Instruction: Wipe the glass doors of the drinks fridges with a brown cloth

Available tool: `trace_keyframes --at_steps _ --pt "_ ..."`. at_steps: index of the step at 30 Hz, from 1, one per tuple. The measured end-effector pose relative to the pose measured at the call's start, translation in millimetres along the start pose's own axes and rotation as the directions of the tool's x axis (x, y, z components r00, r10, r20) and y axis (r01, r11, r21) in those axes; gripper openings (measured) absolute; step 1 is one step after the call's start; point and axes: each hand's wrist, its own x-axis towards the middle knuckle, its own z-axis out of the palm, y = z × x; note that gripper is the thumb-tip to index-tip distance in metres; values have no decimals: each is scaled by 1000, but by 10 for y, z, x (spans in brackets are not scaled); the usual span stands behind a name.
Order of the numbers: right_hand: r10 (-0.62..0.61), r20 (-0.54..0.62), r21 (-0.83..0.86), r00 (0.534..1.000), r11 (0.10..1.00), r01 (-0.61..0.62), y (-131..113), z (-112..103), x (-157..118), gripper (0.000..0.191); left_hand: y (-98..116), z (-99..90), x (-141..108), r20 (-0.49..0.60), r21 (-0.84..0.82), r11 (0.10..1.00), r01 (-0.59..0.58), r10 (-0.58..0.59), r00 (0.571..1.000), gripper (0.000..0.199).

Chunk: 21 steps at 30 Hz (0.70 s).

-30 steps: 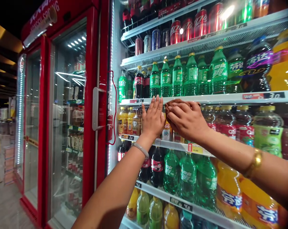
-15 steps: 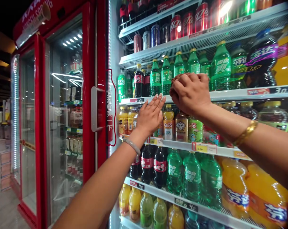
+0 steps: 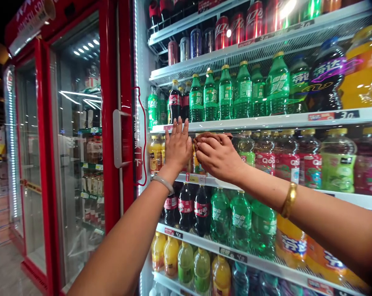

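Note:
My left hand [image 3: 178,148] lies flat with its fingers spread and pointing up, against the glass front of a lit drinks fridge. A grey bangle circles that wrist. Just to its right, my right hand [image 3: 218,158] is pressed over a folded brown cloth [image 3: 208,134], most of which my fingers cover. A gold bracelet [image 3: 289,200] is on the right wrist. Behind the two hands, small juice bottles [image 3: 155,151] stand on a shelf. Green soda bottles [image 3: 225,92] and dark cola bottles [image 3: 174,100] fill the shelf above.
A white handle [image 3: 118,138] is on the red door frame [image 3: 108,164] to the left. Beyond it stands another glass-doored fridge [image 3: 76,172]. Red cans [image 3: 222,33] line an upper shelf, and large orange soda bottles [image 3: 292,238] stand low on the right.
My right hand has moved left and down with the cloth, from over the green bottles to beside my left hand. The left hand has shifted slightly left, and the view has shifted a little.

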Motion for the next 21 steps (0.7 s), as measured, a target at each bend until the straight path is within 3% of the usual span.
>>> trace_keyframes --at_steps 2,4,7,10,15,21 --pt "-86 46 20 995 996 85 117 -113 -123 20 -30 -4 -3 11 -12 1000 -19 19 1000 64" --pt "-83 66 -25 994 996 85 292 -188 -176 21 -85 -3 -10 19 -31 999 -37 38 999 65" --pt "54 17 -175 998 983 -50 525 -175 -89 25 -201 -3 -24 32 -57 992 -109 111 993 67" --pt "196 -44 -207 980 957 -201 589 -38 153 27 -298 1 -50 12 -57 981 -187 188 982 69" --pt "371 -46 -98 928 922 -374 370 226 603 28 -344 47 -104 -34 -43 980 -193 191 981 66" --pt "337 -89 -11 937 940 -340 -42 427 766 30 -365 83 -133 -68 -37 998 -49 46 997 61"
